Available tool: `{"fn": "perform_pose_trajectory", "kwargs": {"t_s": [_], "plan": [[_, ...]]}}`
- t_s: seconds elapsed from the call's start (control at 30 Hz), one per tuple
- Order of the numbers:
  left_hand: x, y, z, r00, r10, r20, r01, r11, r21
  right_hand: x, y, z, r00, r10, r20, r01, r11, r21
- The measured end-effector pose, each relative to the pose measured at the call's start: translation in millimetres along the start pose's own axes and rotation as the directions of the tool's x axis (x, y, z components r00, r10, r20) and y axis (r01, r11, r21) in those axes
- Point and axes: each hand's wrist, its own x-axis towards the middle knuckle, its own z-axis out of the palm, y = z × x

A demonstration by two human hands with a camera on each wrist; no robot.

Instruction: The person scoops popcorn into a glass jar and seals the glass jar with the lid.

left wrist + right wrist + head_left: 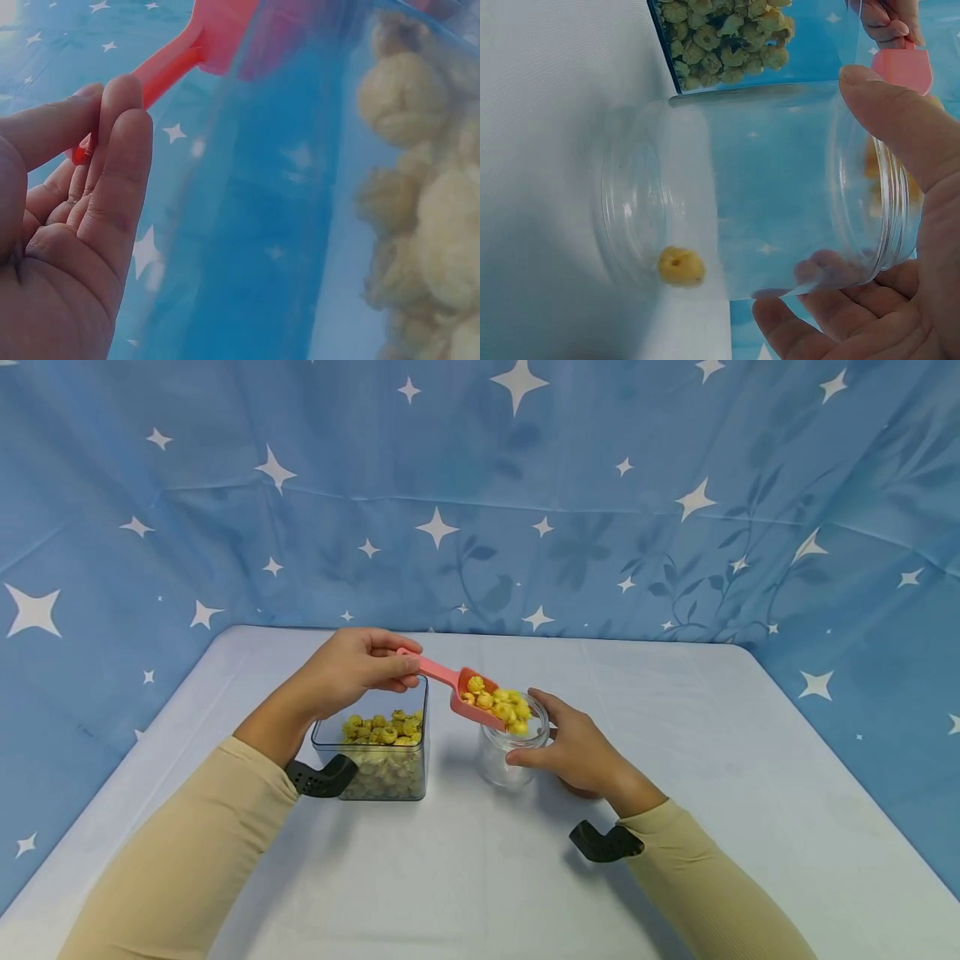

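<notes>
My left hand [358,670] pinches the end of a pink scoop's handle between thumb and fingers. The scoop [440,672] slopes down to the right, its lip at the mouth of a clear jar [504,766]. Yellow popcorn [513,708] fills the scoop's front and bunches over the jar's opening. My right hand [583,750] holds the jar near its rim, thumb on one side and fingers on the other. A single popcorn piece [681,267] lies at the jar's bottom in the right wrist view. The jar stands upright on the table.
Left of the jar stands a clear square container [382,777], partly filled with popcorn, below my left hand. A brownish round thing [581,791] shows partly behind my right hand. The white-covered table [450,885] ends at a blue starry curtain [480,510].
</notes>
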Motion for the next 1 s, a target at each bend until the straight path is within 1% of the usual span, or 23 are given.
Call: {"fn": "perform_pose_trajectory", "kwargs": {"t_s": [0.3, 0.6, 0.77, 0.87, 1.0], "plan": [[1.0, 3.3, -0.1, 1.000, 0.003, -0.005, -0.003, 1.000, 0.020, 0.2, 1.8, -1.2, 0.999, -0.047, -0.003, 0.047, 0.999, 0.018], [0.0, 2.9, -2.2, 1.000, 0.013, -0.006, -0.013, 1.000, 0.024, 0.9, 1.6, -1.5, 0.999, -0.037, -0.003, 0.037, 0.999, 0.000], [-5.2, 1.2, -8.9, 1.000, 0.027, -0.010, -0.027, 0.999, 0.031, 0.9, 3.6, -1.1, 0.999, -0.051, 0.001, 0.051, 0.999, 0.017], [-10.1, -0.2, -15.8, 0.999, 0.044, -0.013, -0.043, 0.999, 0.017, 0.5, 4.2, -1.1, 0.998, -0.061, -0.002, 0.061, 0.998, 0.021], [-19.4, -1.3, -27.0, 0.998, 0.064, -0.024, -0.064, 0.998, 0.010, -0.5, 0.9, -4.9, 0.994, -0.105, -0.021, 0.105, 0.994, 0.028]]}}
